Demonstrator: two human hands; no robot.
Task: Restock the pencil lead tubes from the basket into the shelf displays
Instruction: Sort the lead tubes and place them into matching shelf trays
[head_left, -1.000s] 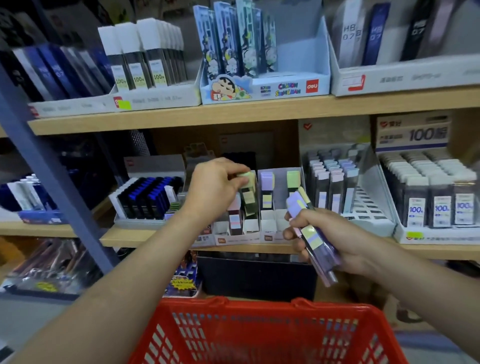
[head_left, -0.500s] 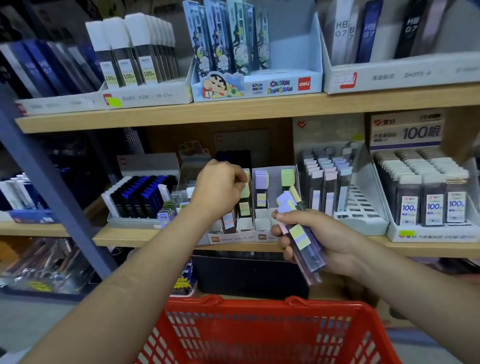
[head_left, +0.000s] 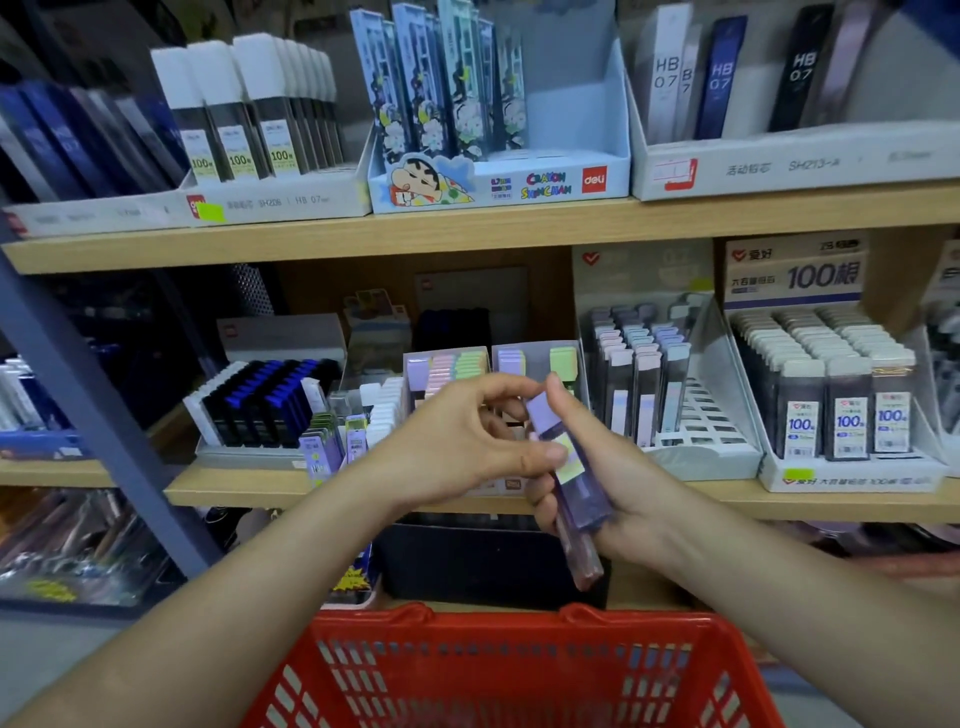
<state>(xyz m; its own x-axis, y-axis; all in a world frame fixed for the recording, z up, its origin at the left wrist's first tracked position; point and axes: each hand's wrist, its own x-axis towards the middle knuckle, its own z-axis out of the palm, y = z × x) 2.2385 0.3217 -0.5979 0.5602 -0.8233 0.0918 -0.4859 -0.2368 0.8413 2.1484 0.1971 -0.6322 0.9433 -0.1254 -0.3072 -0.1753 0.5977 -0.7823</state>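
My right hand (head_left: 618, 478) grips a small bundle of purple pencil lead tubes (head_left: 574, 483) with pale yellow labels, held upright in front of the middle shelf. My left hand (head_left: 462, 441) has come up against the bundle, its thumb and fingertips pinching the top tube near the lilac cap. Behind both hands stands the pastel lead display box (head_left: 457, 364) with lilac, pink and green caps. The red basket (head_left: 514, 670) sits below, at the bottom edge; its contents are out of sight.
The middle wooden shelf (head_left: 244, 486) also carries a blue-and-black tube tray (head_left: 260, 400), a grey tiered rack (head_left: 670, 384) and a "100" lead box (head_left: 831, 395). The upper shelf (head_left: 467, 228) holds more lead boxes. A blue metal post (head_left: 93, 415) slants on the left.
My left hand has pulled back from the pastel display box, leaving a tube there, and moved right to the bundle in my right hand. The right hand has stayed roughly in place.
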